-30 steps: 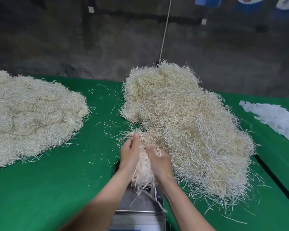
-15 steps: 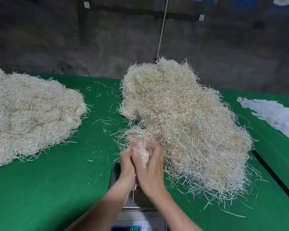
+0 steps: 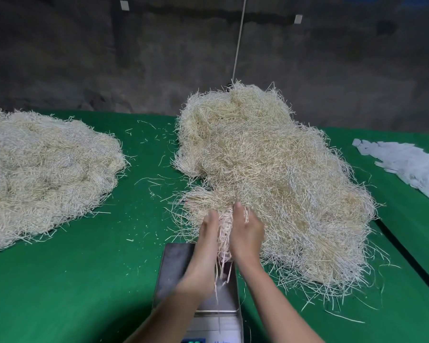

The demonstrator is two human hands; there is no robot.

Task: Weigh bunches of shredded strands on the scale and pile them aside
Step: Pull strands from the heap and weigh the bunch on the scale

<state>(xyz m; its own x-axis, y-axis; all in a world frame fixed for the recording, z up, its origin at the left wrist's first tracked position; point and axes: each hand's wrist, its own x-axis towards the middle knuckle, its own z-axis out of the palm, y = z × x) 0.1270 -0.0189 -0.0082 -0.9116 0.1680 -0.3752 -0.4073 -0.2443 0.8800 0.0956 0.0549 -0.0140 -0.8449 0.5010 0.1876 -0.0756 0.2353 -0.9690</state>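
A small bunch of pale shredded strands (image 3: 224, 233) is pressed between my left hand (image 3: 207, 233) and my right hand (image 3: 247, 231), at the near edge of the big loose heap of strands (image 3: 270, 169). Loose ends of the bunch dangle down over the steel platform of the scale (image 3: 176, 266), which lies just below my wrists. The scale's display is cut off at the bottom edge of the view. Far to the left lies a second, flatter pile of strands (image 3: 42, 167).
Everything sits on a green cloth-covered table (image 3: 84, 280) against a dark wall. Scattered single strands litter the cloth between the two heaps. A stack of white paper slips (image 3: 406, 164) lies at the right. A dark seam runs along the table's right side.
My hands closed together around the bunch half a second ago and have since slid forward a little, with the palms now apart enough that the strands show between them.
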